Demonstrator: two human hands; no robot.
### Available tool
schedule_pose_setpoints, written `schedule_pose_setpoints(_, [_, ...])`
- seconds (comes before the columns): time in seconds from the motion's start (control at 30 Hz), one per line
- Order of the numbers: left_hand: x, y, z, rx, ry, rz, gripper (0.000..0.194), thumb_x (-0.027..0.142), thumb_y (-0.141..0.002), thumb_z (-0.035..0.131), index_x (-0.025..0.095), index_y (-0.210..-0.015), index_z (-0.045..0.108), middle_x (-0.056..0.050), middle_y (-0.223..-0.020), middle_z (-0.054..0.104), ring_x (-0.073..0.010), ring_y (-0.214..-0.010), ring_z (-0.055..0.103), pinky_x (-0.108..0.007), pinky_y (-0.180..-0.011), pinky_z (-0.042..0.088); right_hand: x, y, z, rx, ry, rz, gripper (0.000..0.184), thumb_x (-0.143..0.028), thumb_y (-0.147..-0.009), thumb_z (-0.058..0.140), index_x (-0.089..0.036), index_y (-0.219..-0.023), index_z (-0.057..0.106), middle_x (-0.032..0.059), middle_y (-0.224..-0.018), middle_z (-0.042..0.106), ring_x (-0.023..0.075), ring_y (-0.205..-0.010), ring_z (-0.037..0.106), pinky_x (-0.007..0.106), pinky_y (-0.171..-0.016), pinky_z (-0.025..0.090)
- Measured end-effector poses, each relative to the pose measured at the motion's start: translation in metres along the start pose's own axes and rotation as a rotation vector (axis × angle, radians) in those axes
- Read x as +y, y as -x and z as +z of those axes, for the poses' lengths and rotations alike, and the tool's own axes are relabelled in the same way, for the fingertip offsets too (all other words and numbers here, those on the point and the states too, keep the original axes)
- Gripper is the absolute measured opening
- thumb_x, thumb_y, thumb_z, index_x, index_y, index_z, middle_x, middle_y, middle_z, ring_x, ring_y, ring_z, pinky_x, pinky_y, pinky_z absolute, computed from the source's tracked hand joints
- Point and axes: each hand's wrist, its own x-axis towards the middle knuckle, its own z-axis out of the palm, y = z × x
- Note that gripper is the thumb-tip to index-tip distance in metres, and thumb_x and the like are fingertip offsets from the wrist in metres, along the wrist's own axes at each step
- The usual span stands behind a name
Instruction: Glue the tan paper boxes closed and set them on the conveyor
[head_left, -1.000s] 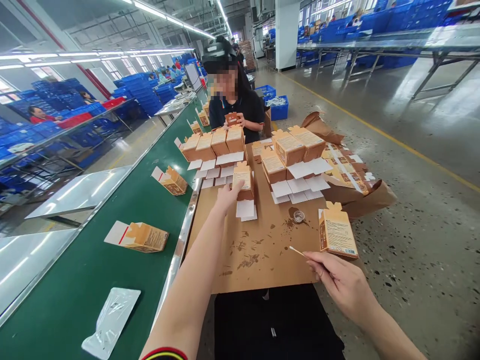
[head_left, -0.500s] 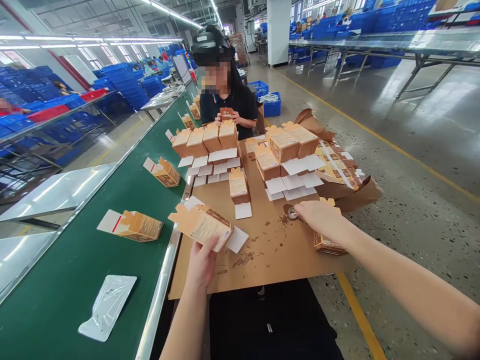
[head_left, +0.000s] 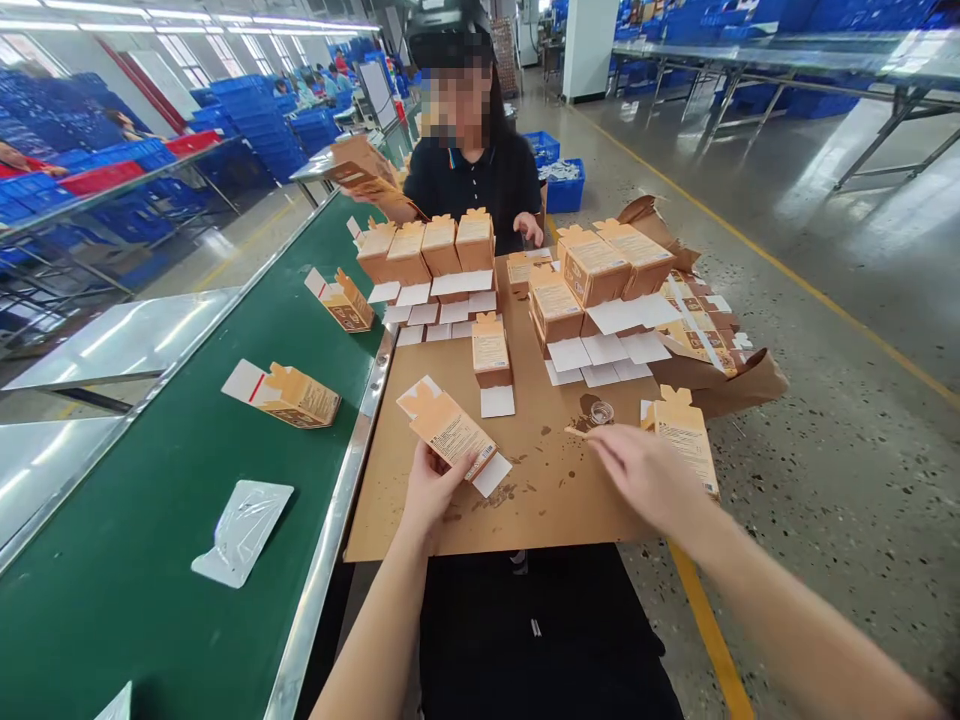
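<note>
Left hand [head_left: 439, 495] grips a flat printed carton [head_left: 452, 432] from below, fingers part closed, holding it over the brown-stained cardboard sheet [head_left: 390, 520]. Farther right, a thin stick [head_left: 576, 432] pokes from the right hand's [head_left: 649, 475] loosely pinched fingertips, just beside a small glass dish [head_left: 601, 412]. Another flat carton [head_left: 686, 445] lies just right of that hand.

**Cardboard-covered tabletop [head_left: 555, 500] beside a green conveyor belt [head_left: 150, 520]**

Upright tan cartons [head_left: 491, 350] stand on white cards [head_left: 497, 401] across the tabletop, with a small glass dish [head_left: 601, 412] among brown smears [head_left: 499, 495]. The belt carries folded cartons [head_left: 289, 395] and a clear plastic sleeve [head_left: 241, 532].
</note>
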Motion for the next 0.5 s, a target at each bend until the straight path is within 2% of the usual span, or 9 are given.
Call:
schedule_pose_setpoints(0.07, [-0.002, 0.001, -0.001, -0.016, -0.011, -0.001, 0.083, 0.060, -0.068, 0.120, 0.023, -0.129, 0.077, -0.020, -0.142, 0.089, -0.0439, -0.137, 0.087, -0.063, -0.123, 0.066, -0.029, 0.016, 0.038, 0.057, -0.130, -0.068, 0.031, -0.023, -0.126, 0.058, -0.026, -0.124, 0.088, 0.0089, -0.110, 0.096, 0.0253, -0.095, 0.090, 0.039, -0.088, 0.074])
schedule_pose_setpoints(0.13, [-0.003, 0.002, -0.002, -0.015, -0.017, 0.004, 0.084, 0.060, -0.067, 0.121, 0.023, -0.129, 0.077, -0.020, -0.142, 0.089, -0.0431, -0.137, 0.087, -0.061, -0.123, 0.067, -0.055, 0.025, 0.077, 0.088, -0.179, -0.097, 0.028, -0.020, -0.126, 0.060, -0.025, -0.121, 0.087, 0.0086, -0.107, 0.094, 0.0232, -0.092, 0.089, 0.035, -0.087, 0.072])
schedule_pose_setpoints(0.23, [-0.003, 0.003, -0.002, -0.004, -0.044, 0.015, 0.085, 0.061, -0.067, 0.120, 0.023, -0.129, 0.076, -0.019, -0.139, 0.089, -0.0416, -0.133, 0.087, -0.059, -0.120, 0.068, -0.077, 0.027, 0.119, 0.065, -0.169, -0.125, 0.030, -0.018, -0.126, 0.059, -0.025, -0.114, 0.086, 0.0062, -0.095, 0.089, 0.0220, -0.082, 0.083, 0.033, -0.080, 0.068])
schedule_pose_setpoints(0.3, [-0.002, 0.004, 0.000, 0.000, -0.059, 0.023, 0.085, 0.063, -0.066, 0.120, 0.023, -0.127, 0.076, -0.018, -0.135, 0.090, -0.0412, -0.129, 0.088, -0.060, -0.117, 0.069, -0.080, 0.025, 0.133, 0.047, -0.169, -0.134, 0.033, -0.017, -0.125, 0.057, -0.025, -0.109, 0.084, 0.0051, -0.090, 0.087, 0.0219, -0.080, 0.080, 0.033, -0.077, 0.066])
schedule_pose_setpoints(0.37, [-0.003, 0.005, 0.003, 0.003, -0.062, 0.029, 0.084, 0.064, -0.064, 0.119, 0.024, -0.123, 0.075, -0.017, -0.131, 0.090, -0.0416, -0.127, 0.088, -0.061, -0.116, 0.070, -0.078, 0.023, 0.139, 0.041, -0.170, -0.140, 0.035, -0.016, -0.124, 0.056, -0.025, -0.105, 0.083, 0.0054, -0.088, 0.086, 0.0222, -0.079, 0.080, 0.033, -0.076, 0.065])
schedule_pose_setpoints(0.5, [-0.008, 0.007, 0.007, 0.035, -0.051, 0.046, 0.086, 0.065, -0.062, 0.119, 0.025, -0.124, 0.074, -0.017, -0.130, 0.089, -0.0439, -0.127, 0.088, -0.064, -0.116, 0.070, -0.066, 0.022, 0.134, 0.055, -0.169, -0.117, 0.039, -0.016, -0.124, 0.053, -0.026, -0.098, 0.081, 0.0054, -0.085, 0.084, 0.0222, -0.077, 0.078, 0.033, -0.073, 0.064])
